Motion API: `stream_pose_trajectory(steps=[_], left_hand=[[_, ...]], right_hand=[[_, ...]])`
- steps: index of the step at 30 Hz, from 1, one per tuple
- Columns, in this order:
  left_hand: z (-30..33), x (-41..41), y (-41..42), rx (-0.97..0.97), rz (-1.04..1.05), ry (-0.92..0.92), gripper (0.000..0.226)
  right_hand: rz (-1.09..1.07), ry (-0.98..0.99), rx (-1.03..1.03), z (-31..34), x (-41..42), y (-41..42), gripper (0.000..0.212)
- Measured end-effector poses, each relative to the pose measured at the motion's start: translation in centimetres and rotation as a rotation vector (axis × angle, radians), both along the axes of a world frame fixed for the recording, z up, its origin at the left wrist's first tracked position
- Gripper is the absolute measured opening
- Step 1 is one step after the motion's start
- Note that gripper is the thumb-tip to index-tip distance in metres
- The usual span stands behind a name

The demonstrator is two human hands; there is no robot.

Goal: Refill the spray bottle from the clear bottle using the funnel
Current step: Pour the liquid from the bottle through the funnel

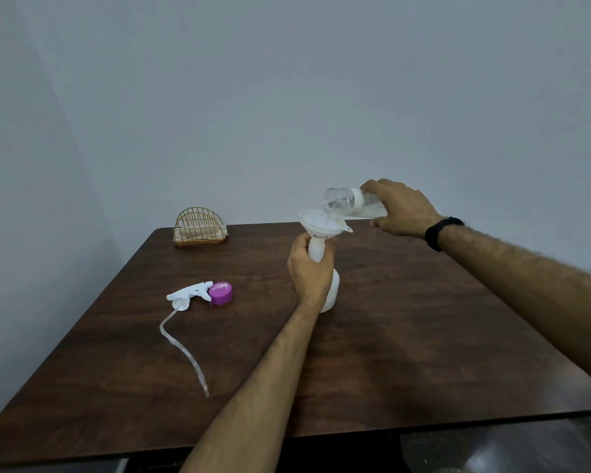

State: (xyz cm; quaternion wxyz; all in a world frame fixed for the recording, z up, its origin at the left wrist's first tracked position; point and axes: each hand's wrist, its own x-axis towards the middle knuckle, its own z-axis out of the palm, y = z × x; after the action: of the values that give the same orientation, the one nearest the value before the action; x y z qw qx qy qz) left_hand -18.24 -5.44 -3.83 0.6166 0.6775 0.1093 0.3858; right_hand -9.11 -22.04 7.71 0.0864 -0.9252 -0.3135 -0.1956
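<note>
Mid-pour: right hand (401, 208) grips the tilted clear bottle (350, 199) over the funnel (323, 224), left hand (309, 271) grips the spray bottle (331, 291); next likely tilt steeper.

Funnel (322, 224) in spray bottle (330, 291) mid-table (423, 336); clear bottle (347, 200) above-right; spray head (190, 294), cap (221, 293) left; rack (200, 227) far-left.

wall (287, 80): plain pale grey | table (423, 336): dark wood | floor (509, 445): dark, glossy

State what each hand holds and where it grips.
The left hand grips the spray bottle around its neck, just under the funnel. The right hand holds the tilted clear bottle around its rear body.
</note>
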Motion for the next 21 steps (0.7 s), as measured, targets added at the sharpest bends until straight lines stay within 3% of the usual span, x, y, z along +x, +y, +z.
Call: stream_pose_trajectory(steps=[21], left_hand=[[-0.26, 0.20, -0.22, -0.003, 0.033, -0.044, 0.023]], right_hand=[[0.001, -0.039, -0.044, 0.10, -0.05, 0.15, 0.059]])
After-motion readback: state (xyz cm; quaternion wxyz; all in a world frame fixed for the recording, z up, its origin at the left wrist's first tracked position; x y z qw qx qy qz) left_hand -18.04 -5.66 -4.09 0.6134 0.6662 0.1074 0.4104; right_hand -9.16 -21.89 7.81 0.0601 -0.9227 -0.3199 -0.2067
